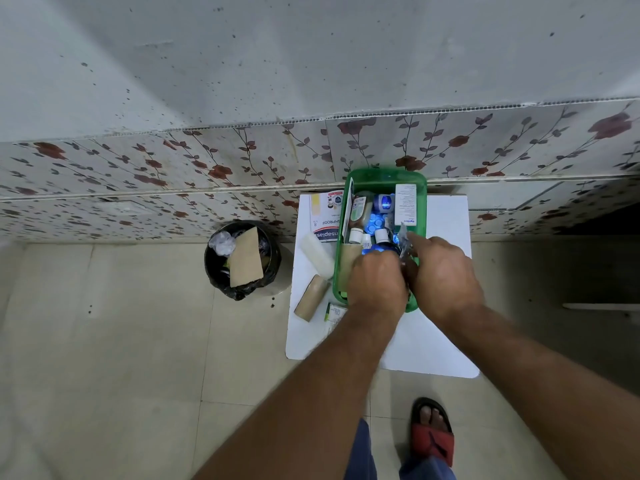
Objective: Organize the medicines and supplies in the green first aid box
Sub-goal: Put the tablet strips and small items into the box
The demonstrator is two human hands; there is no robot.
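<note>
Both hands work at the near end of the green first aid box (385, 178), which sits on a small white counter (433, 341) against the flowered wall. The left hand (375, 280) is curled down into the box; what it holds is hidden. The right hand (441, 271) pinches a silvery blister strip (403, 242) at the box's right wall. Bottles and a white carton (405, 204) already stand inside. Outside, to the left, lie a plaster box (325, 216), a white bottle (317, 254) and a brown roll (310, 297). The sorting step looks midway; next, seating the strip calls for a free slot.
</note>
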